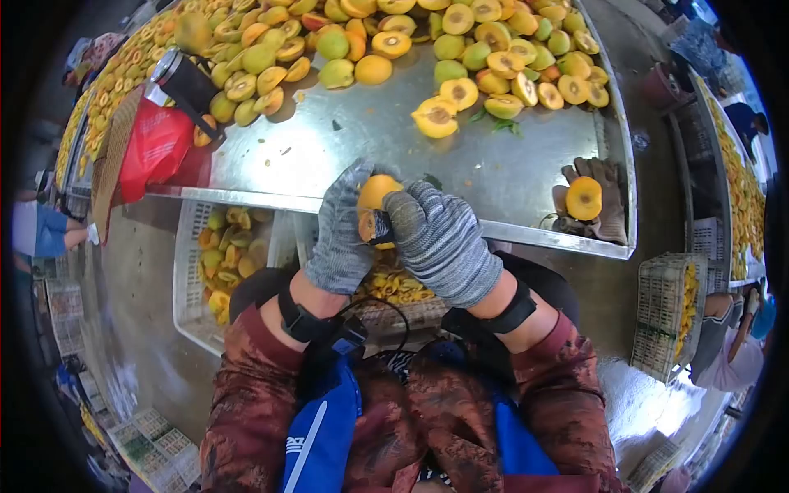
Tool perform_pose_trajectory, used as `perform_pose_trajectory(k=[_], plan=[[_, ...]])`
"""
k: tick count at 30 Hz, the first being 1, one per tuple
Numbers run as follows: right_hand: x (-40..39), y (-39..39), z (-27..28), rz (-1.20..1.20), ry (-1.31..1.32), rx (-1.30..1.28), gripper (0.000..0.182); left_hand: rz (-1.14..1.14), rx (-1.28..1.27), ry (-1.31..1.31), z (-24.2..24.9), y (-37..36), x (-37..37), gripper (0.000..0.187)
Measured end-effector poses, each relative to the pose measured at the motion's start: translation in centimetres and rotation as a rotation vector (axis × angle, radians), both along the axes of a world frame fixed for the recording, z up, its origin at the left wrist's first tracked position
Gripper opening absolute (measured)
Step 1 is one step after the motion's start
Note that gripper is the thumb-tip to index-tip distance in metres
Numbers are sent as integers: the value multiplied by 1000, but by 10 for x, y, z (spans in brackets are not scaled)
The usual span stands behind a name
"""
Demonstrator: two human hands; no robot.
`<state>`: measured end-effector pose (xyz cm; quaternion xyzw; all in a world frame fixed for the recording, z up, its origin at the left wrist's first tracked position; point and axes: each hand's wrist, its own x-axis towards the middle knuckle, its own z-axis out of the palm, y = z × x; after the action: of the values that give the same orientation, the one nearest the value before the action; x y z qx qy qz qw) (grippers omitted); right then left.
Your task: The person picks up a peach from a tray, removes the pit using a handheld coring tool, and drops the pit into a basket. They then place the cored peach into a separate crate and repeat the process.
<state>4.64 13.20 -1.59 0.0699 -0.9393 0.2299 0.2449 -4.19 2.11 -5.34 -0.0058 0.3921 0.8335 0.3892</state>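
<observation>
Both of my hands wear grey knitted gloves and meet just over the front edge of the metal table [279,168]. My left hand [341,230] is closed around a yellow peach [377,191]. In my right hand [444,238] is a small tool with a black-wrapped part [381,227], gripped with the thumb on top and pressed close to the fruit. Its working end is hidden between the peach and my fingers. Directly under my hands, yellow fruit pieces [394,287] fill a crate.
Halved peaches [493,62] are heaped at the table's back. A red bag [156,140], straw hat [115,156] and dark tumbler [182,82] sit left. A peach half [583,198] rests on brown gloves [611,205] at right. Crates [662,316] and other people stand around.
</observation>
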Motion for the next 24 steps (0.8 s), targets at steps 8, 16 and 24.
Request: perform_pose_trajectory(k=[8, 16, 24], plan=[[15, -8, 15, 59, -352, -501, 29, 118, -238, 631, 25, -10, -12, 38], [12, -13, -3, -102, -356, -673, 31, 137, -515, 1093, 26, -12, -6, 34], [11, -21, -15, -110, -419, -672, 45, 237, -436, 1511, 29, -13, 3, 45]])
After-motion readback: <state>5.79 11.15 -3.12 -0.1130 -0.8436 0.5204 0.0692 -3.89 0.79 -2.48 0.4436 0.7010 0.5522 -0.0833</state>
